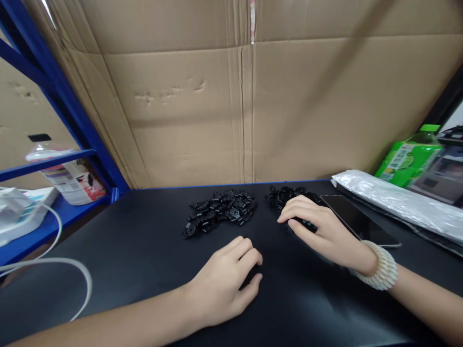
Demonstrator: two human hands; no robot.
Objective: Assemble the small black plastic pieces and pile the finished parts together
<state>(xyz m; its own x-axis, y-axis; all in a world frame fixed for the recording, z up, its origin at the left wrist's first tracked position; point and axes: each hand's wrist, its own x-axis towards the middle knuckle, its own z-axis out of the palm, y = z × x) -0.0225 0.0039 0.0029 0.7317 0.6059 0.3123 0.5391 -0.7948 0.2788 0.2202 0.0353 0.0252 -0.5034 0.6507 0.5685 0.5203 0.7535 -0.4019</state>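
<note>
My left hand [231, 282] rests low over the black table, in front of the left heap of small black plastic parts [224, 207]. Its fingers are loosely curled, a gap shows between thumb and forefinger, and nothing is visible in it. My right hand [325, 231], with a pale coiled band [381, 265] around the wrist, reaches over the right heap of small black parts [282, 195]. Its fingers are bent forward with the thumb apart, and they hide some of that heap. Round, perforated pieces can be made out in the left heap.
A dark tablet or phone [358, 219] lies beside my right hand. Beyond it are a silvery-white package [401, 205] and a green-labelled bottle [408, 156]. At left, a blue rack [87, 120] holds another bottle [68, 173] and a white power strip [25, 217]; a white cable [85, 274] loops over the table. Cardboard [181, 120] stands behind.
</note>
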